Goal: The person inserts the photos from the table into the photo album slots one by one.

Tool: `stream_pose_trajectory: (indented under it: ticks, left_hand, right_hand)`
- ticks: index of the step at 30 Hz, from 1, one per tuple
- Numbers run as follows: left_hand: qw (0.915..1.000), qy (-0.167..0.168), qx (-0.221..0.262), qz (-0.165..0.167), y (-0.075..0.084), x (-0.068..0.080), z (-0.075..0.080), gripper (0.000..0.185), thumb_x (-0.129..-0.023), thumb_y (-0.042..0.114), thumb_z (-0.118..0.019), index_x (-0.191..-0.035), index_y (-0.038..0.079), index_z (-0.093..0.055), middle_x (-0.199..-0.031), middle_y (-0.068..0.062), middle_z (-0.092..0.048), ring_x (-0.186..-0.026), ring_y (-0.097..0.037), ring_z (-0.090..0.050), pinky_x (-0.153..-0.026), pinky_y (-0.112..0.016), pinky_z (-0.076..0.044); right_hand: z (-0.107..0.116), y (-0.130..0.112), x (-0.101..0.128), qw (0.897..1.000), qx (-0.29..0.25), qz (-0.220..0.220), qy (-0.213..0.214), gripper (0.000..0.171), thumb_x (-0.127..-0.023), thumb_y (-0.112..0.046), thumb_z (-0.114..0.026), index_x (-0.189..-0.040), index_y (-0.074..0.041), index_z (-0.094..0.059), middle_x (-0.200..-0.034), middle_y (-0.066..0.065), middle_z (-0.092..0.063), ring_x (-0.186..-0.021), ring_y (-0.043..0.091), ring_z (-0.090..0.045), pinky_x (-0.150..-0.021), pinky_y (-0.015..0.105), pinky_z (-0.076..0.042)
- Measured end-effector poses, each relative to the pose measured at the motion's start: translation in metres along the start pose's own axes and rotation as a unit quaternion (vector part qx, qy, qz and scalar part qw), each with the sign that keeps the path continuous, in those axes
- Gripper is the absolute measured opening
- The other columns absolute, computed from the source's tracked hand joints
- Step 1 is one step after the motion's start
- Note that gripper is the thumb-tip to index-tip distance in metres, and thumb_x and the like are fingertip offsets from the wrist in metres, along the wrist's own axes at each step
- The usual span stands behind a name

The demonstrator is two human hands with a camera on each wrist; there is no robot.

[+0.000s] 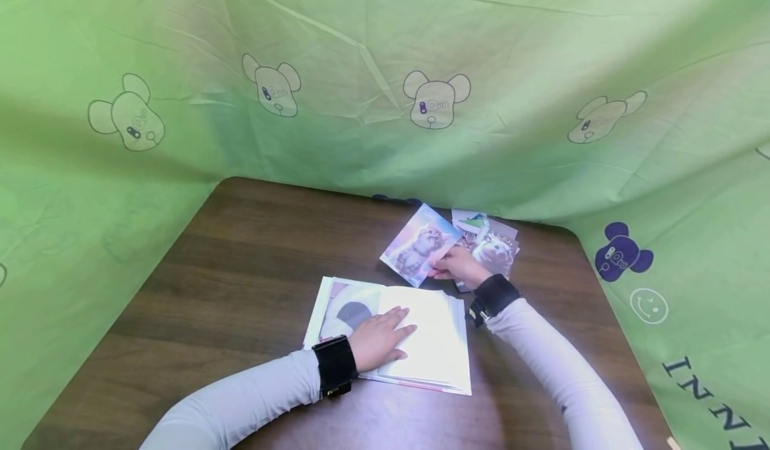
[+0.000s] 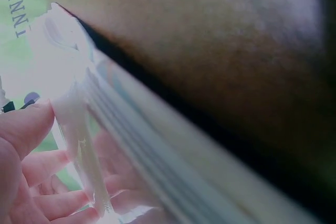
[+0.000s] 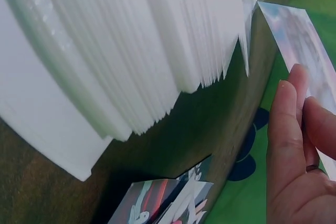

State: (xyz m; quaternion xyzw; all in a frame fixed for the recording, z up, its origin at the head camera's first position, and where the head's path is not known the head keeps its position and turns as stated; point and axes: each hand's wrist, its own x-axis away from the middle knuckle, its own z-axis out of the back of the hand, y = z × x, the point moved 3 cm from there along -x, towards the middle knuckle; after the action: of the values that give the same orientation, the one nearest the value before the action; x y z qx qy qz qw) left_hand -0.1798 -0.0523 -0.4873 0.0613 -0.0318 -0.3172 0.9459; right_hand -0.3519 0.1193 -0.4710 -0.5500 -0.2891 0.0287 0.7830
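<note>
An open photo album [image 1: 424, 343] lies on the wooden table, with a picture in its left page and a white right page. My left hand [image 1: 377, 342] rests on the open pages, fingers spread; the left wrist view shows its fingers [image 2: 58, 203] against a glossy clear page. My right hand [image 1: 460, 266] pinches a picture card [image 1: 421, 244] by its lower right edge, and the card shows a kitten in pastel colours. In the right wrist view thumb and fingers hold the card [image 3: 310, 51] beside the album's page edges [image 3: 157, 51].
Several loose picture cards [image 1: 496, 249] lie overlapping behind and beside my right hand, near the table's back edge. Green printed fabric [image 1: 361, 69] hangs around the back and sides of the brown table [image 1: 240, 256].
</note>
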Motion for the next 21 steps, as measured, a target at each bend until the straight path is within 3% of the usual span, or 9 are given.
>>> stream_pose_trajectory:
  ticks: [9, 14, 21]
  left_hand:
    - [1.0, 0.005, -0.003, 0.001, 0.0, 0.0, 0.0, 0.053, -0.089, 0.045, -0.056, -0.136, 0.022, -0.05, -0.146, -0.01, -0.041, -0.135, -0.023, -0.04, -0.1, -0.037, -0.044]
    - [0.9999, 0.003, 0.006, 0.007, 0.001, 0.0, 0.001, 0.052, -0.089, 0.044, -0.056, -0.136, 0.022, -0.05, -0.147, -0.01, -0.04, -0.136, -0.023, -0.04, -0.099, -0.037, -0.045]
    - [0.9981, -0.016, 0.057, 0.016, 0.002, 0.001, 0.004, 0.053, -0.09, 0.04, -0.057, -0.138, 0.019, -0.047, -0.15, -0.013, -0.035, -0.138, -0.026, -0.035, -0.101, -0.042, -0.043]
  right_hand:
    - [-0.002, 0.005, -0.004, 0.999, 0.009, -0.024, -0.022, 0.013, -0.09, 0.001, -0.055, -0.098, 0.01, -0.053, -0.073, 0.006, -0.065, -0.066, 0.011, -0.066, -0.068, 0.023, -0.056]
    - [0.006, 0.01, -0.005, 0.994, 0.089, -0.05, -0.026, 0.012, -0.087, 0.001, -0.058, -0.095, 0.007, -0.053, -0.066, 0.005, -0.062, -0.056, 0.009, -0.062, -0.059, 0.024, -0.055]
    - [0.015, 0.0, 0.001, 0.974, 0.216, -0.058, -0.04, 0.015, -0.085, -0.001, -0.062, -0.088, 0.002, -0.048, -0.06, 0.003, -0.057, -0.05, 0.007, -0.055, -0.055, 0.025, -0.054]
